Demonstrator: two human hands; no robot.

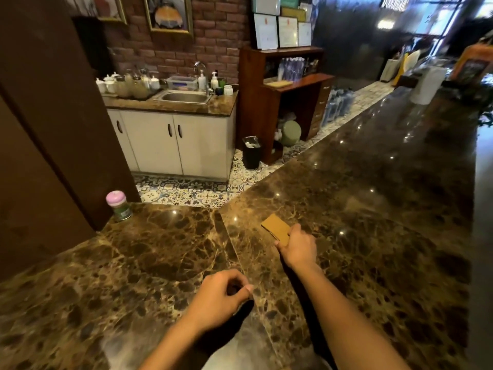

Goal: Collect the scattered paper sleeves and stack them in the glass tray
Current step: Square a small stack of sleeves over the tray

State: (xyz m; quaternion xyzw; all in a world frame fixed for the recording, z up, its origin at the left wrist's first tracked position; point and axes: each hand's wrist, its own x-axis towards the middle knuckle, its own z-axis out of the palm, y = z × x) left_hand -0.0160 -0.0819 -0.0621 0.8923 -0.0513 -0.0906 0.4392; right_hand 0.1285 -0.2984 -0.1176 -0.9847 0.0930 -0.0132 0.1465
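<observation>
My right hand (297, 247) grips a flat stack of brown paper sleeves (276, 227) just above the dark marble counter (160, 249), near its middle. The stack sticks out to the upper left of my fingers. My left hand (221, 297) hovers closer to me over the counter, fingers loosely curled with thumb near fingertips, and nothing shows in it. No glass tray is in view.
A small jar with a pink lid (118, 205) stands at the counter's far left by a brown wall. The long counter runs to the upper right, with a white container (426, 84) far along it. Beyond are a sink cabinet (184, 97) and a black bin (251, 152).
</observation>
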